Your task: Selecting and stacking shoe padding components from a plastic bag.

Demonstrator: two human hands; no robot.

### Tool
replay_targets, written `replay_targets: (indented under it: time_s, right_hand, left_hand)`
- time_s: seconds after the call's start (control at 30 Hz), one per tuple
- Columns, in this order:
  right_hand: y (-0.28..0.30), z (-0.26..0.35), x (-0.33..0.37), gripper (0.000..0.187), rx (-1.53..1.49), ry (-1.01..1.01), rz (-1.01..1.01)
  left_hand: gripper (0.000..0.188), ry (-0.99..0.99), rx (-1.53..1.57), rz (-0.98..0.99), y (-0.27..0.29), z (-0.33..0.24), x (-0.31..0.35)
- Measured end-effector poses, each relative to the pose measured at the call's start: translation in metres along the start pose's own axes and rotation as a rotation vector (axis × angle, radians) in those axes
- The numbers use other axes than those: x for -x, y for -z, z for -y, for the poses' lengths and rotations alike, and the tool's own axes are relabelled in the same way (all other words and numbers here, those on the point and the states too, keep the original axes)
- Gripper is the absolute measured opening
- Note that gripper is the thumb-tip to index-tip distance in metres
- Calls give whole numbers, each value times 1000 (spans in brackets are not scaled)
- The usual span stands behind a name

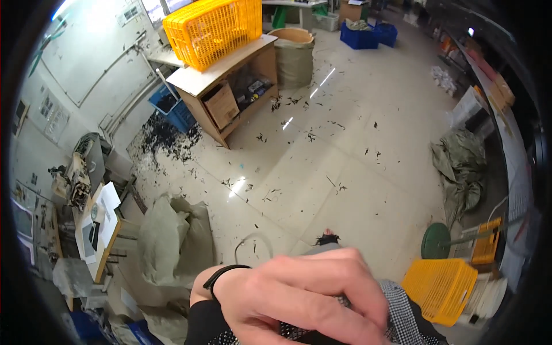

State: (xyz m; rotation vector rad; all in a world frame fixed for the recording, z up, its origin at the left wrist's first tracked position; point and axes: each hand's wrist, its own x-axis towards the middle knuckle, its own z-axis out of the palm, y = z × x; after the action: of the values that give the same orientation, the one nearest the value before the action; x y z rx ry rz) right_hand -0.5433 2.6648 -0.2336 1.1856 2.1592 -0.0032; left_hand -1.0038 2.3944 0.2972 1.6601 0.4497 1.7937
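My left hand (305,293) is large and close at the bottom of the head view, a thin black band (221,276) round its wrist. Its fingers are bent and closed, pointing right and down. What lies within them, if anything, is hidden. Beneath the hand is black-and-white patterned cloth (397,305) over my lap. My right hand does not show.
Dark scraps (167,141) litter the pale floor. A yellow crate (213,31) tops a wooden cabinet (198,109); a second yellow basket (440,290) stands near right. Sacks (172,238) sit at left, more sacking (460,167) at right. A table (106,247) holds papers.
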Motion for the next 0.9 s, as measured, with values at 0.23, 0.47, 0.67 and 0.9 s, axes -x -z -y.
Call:
replay_targets:
  time_s: [0.23, 0.47, 0.67, 0.9]
  right_hand:
    - [284, 12, -312, 24, -851, -6, -103]
    - [553, 121, -494, 13, -1092, 485, -370]
    - [503, 60, -587, 22, 422, 742, 25]
    - [519, -5, -868, 19, -180, 639, -747]
  left_hand:
    - [21, -250, -105, -229, 159, 119, -132]
    - [26, -12, -254, 147, 361, 192, -229]
    - [23, -82, -225, 207, 504, 243, -325]
    - [19, 38, -482, 66, 698, 295, -398]
